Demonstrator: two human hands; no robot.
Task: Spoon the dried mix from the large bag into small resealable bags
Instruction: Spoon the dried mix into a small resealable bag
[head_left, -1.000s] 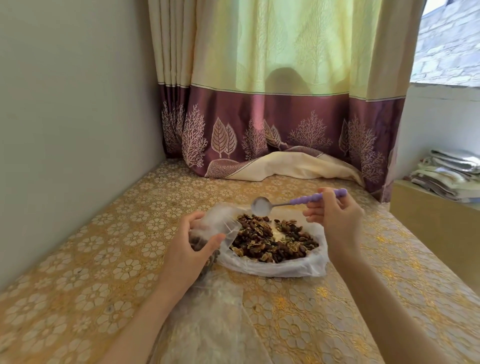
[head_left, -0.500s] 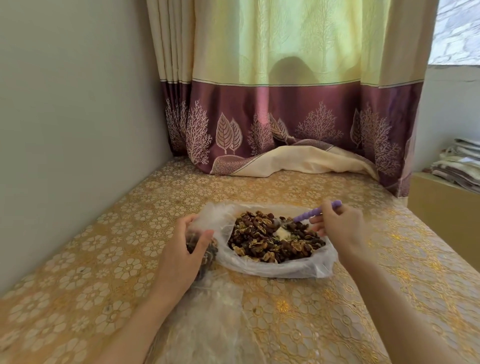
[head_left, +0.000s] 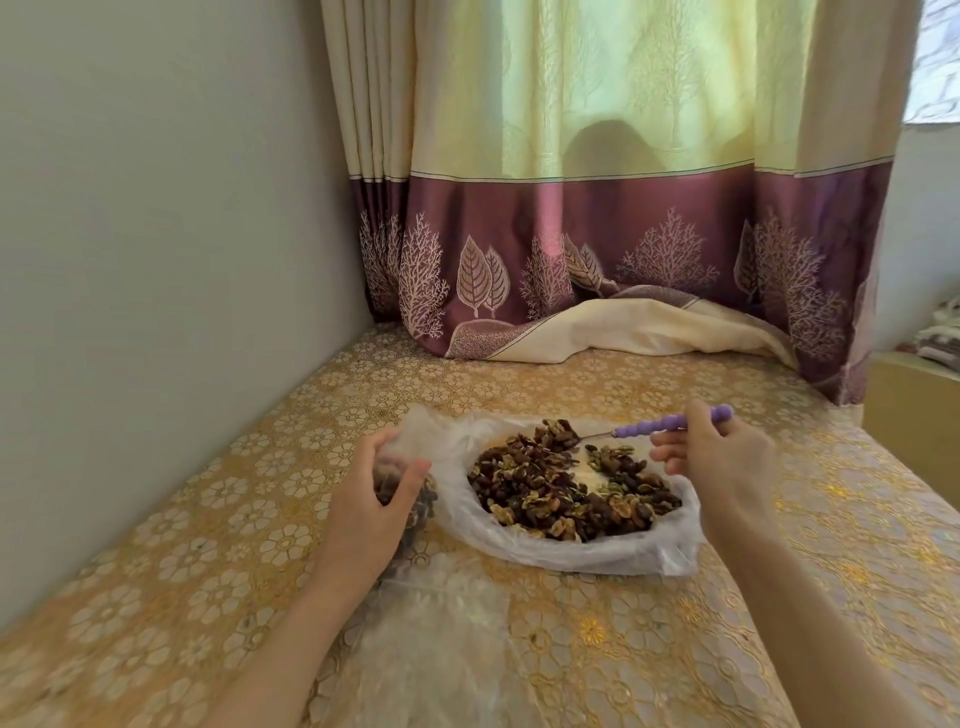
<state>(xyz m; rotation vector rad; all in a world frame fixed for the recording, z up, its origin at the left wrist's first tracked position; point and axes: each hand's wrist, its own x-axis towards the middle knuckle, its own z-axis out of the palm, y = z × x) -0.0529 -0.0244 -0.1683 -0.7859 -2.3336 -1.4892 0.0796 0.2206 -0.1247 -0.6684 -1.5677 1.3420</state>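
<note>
A large clear plastic bag (head_left: 519, 551) lies open on the gold-patterned table, holding a heap of dark dried mix (head_left: 561, 493). My right hand (head_left: 722, 462) grips a spoon with a purple beaded handle (head_left: 670, 423); its bowl carries a load of mix just above the far side of the heap. My left hand (head_left: 374, 499) holds a small clear bag (head_left: 415, 506) upright at the large bag's left edge; some dark mix shows inside it, mostly hidden by my fingers.
More clear small bags (head_left: 431, 634) lie flat on the table between my forearms. A wall runs along the left. A purple-hemmed curtain (head_left: 597, 249) hangs at the back, its hem resting on the table. A low wooden cabinet (head_left: 914, 410) with folded cloth stands right.
The spoon, raised and empty a second ago, dipped into the heap and now lifts at the far side loaded with mix. My left hand has kept the small bag in place.
</note>
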